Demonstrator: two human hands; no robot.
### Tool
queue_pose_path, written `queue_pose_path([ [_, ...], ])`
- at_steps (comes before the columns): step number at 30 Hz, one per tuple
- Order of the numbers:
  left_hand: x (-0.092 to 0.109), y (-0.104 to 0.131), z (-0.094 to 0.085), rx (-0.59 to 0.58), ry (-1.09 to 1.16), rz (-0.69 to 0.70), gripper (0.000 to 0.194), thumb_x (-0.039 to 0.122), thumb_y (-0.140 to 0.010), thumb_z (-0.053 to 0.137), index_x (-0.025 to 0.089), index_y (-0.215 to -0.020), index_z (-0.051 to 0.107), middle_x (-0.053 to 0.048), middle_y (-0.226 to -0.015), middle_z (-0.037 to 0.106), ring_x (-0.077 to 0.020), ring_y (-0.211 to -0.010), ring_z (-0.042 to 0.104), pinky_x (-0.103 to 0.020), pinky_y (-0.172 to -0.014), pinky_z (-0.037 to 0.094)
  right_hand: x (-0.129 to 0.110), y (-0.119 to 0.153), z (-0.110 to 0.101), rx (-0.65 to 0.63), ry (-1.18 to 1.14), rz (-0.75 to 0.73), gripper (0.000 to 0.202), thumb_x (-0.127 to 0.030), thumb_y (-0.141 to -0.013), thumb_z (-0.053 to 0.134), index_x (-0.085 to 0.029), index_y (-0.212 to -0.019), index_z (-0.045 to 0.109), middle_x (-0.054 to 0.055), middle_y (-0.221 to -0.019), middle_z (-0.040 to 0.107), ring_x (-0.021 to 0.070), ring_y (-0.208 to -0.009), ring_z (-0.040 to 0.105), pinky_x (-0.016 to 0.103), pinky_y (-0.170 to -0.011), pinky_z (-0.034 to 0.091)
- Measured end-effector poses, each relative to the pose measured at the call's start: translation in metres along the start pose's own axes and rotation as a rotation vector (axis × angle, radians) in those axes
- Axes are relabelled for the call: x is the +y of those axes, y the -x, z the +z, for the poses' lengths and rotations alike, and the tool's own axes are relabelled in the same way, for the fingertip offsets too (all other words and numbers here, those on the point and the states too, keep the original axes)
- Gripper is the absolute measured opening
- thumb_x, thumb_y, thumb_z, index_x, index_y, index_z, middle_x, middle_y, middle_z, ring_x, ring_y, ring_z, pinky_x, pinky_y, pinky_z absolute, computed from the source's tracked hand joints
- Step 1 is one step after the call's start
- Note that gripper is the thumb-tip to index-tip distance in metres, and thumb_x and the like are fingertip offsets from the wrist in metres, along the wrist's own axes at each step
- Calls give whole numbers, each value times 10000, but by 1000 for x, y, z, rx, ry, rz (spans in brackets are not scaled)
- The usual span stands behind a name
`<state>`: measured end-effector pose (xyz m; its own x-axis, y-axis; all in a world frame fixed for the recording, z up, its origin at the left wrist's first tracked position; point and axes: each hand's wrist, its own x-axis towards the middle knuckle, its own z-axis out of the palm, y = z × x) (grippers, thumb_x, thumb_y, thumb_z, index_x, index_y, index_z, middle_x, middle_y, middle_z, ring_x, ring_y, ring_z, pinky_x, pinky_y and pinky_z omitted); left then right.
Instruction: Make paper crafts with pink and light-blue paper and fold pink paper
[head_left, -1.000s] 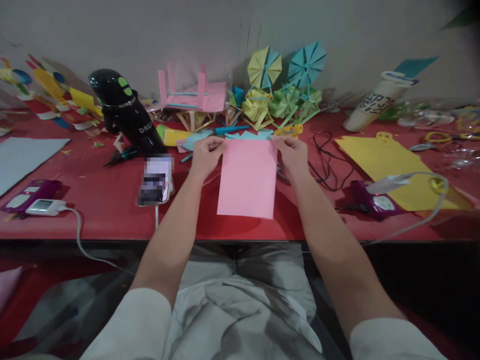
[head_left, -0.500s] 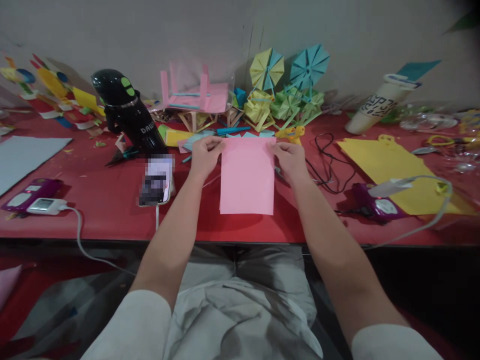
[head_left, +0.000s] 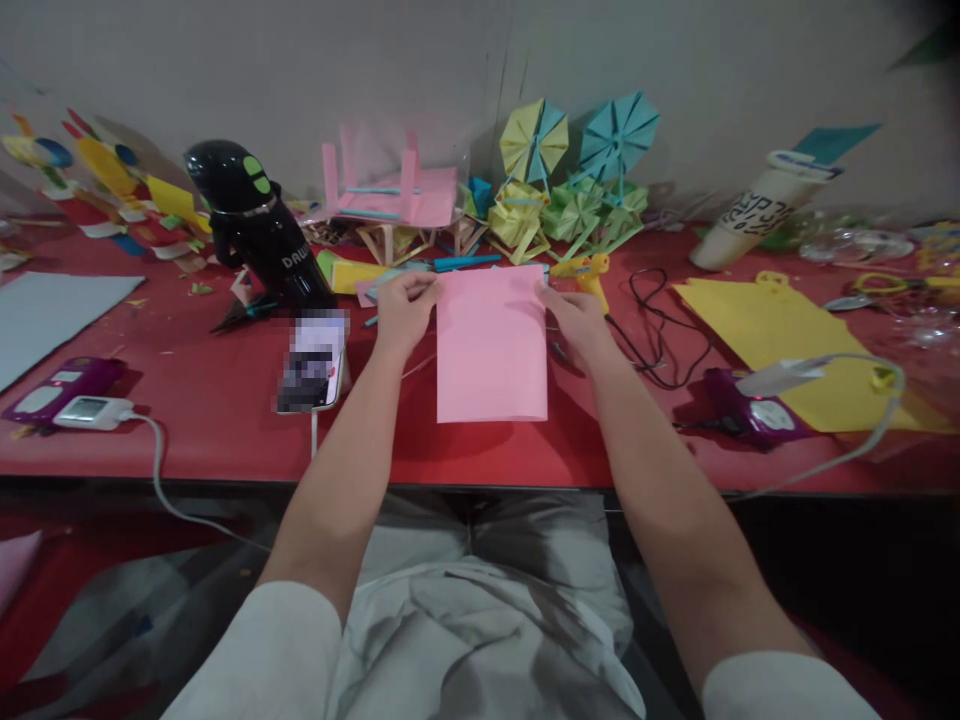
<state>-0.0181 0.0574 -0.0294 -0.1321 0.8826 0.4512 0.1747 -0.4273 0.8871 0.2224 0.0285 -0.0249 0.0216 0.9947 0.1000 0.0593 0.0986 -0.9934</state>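
Fingers (head_left: 422,284) of left hand (head_left: 403,312) and right hand (head_left: 578,320) pinch pink paper's (head_left: 492,345) far corners; red tabletop (head_left: 480,455) shows past its near edge.

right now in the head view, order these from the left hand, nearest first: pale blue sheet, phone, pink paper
From the left hand:
1. Pink paper: in its grip
2. Phone: to its left
3. Pale blue sheet: far left

- Premises: indoor papercraft work area against a plain wall (head_left: 420,60).
- Evidence: red surface (head_left: 202,375), pink paper (head_left: 491,350), yellow sheets (head_left: 765,320), folded-paper models (head_left: 616,138), glue gun (head_left: 589,268).
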Motion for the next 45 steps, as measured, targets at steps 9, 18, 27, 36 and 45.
queue_pose_path([
  [9, 0, -1, -4, -3, 33, -40, 148, 287, -741, 750, 172, -821, 702, -19, -745, 719, -151, -692, 671, -266, -644, 554, -2, 1, 0, -41, -118, 107, 380, -516, -548, 879, -212, -608, 659, 11, -605, 634, 147, -574, 598, 287, -519, 522],
  [18, 1, 0, -7, 47, 44, -38, 150, 278, -721, 760, 165, -799, 700, -30, -743, 724, -156, -706, 674, -255, -633, 543, 1, -1, -3, -14, -122, 74, 408, -578, -596, 832, -214, -620, 651, 15, -622, 648, 140, -552, 593, 274, -477, 490],
  [27, -1, 0, -3, 7, 55, -62, 168, 264, -698, 775, 161, -810, 703, -36, -782, 733, -168, -761, 693, -265, -689, 558, -1, -3, 0, 3, -165, -24, 450, -597, -606, 817, -208, -575, 594, -7, -609, 596, 116, -570, 560, 263, -541, 478],
  [36, -4, 3, 2, -14, 48, -29, 168, 282, -705, 780, 170, -812, 714, -36, -782, 728, -168, -762, 690, -303, -747, 572, 7, -8, -1, 152, -1, -187, 497, -654, -666, 736, -214, -535, 547, -19, -533, 519, 124, -553, 510, 254, -488, 400],
  [45, 0, 5, 4, -24, 59, -23, 188, 319, -709, 780, 167, -793, 708, -36, -765, 725, -168, -752, 687, -291, -720, 571, 12, -13, 1, 232, -25, -210, 438, -624, -689, 715, -210, -597, 605, -12, -589, 568, 115, -564, 519, 246, -501, 410],
])
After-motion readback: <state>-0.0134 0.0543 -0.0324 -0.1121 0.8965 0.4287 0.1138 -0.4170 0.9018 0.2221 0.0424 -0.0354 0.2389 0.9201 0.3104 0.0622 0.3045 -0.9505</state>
